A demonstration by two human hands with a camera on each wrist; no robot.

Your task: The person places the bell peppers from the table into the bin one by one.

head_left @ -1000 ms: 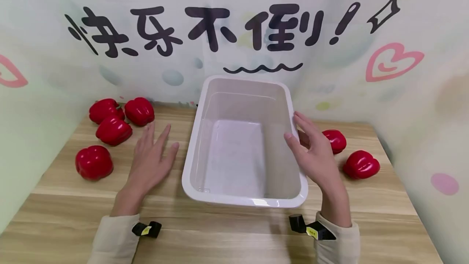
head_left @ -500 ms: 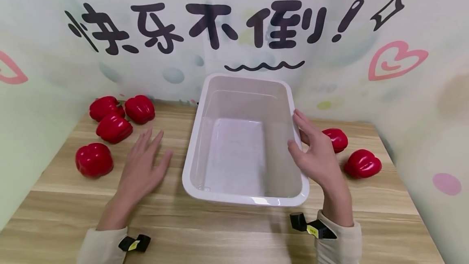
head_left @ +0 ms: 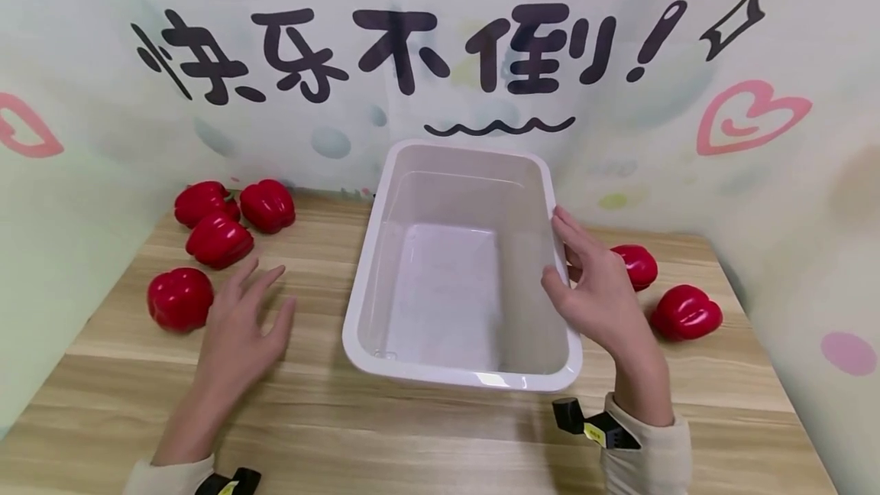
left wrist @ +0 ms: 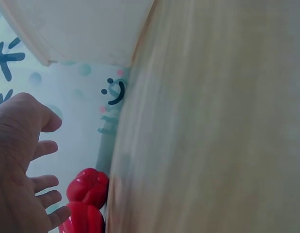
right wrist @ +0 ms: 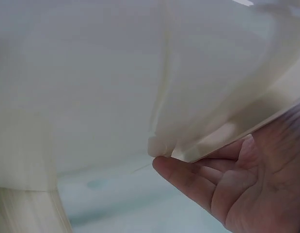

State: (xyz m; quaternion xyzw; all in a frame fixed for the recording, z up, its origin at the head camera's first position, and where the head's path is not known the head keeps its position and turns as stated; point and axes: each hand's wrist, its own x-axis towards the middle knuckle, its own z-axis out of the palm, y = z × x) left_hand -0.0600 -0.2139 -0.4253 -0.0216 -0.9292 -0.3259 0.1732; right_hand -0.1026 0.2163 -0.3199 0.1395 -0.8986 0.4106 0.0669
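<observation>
A white plastic tub (head_left: 462, 381) stands in the middle of the table. At its right side my right hand (head_left: 601, 292) holds the rim, thumb over the edge and fingers outside. The right wrist view shows the fingers (right wrist: 188, 182) under the rim. My left hand (head_left: 237, 338) is in the air over the table left of the tub, fingers spread and holding nothing. Just left of it sits a red bell pepper (head_left: 180, 299). Behind that lie more red bell peppers: one in front (head_left: 219, 240), one at the back left (head_left: 205, 202) and one at the back right (head_left: 267, 205).
To the right of the tub lie two more red bell peppers, one (head_left: 638, 266) partly behind my right hand and one (head_left: 686, 312) nearer the table's right edge. A printed cloth (head_left: 330, 113) hangs behind the wooden table (head_left: 412, 441).
My left hand has moved left and back toward me, away from the tub and up beside the nearest bell pepper. The right hand stays at the tub's rim.
</observation>
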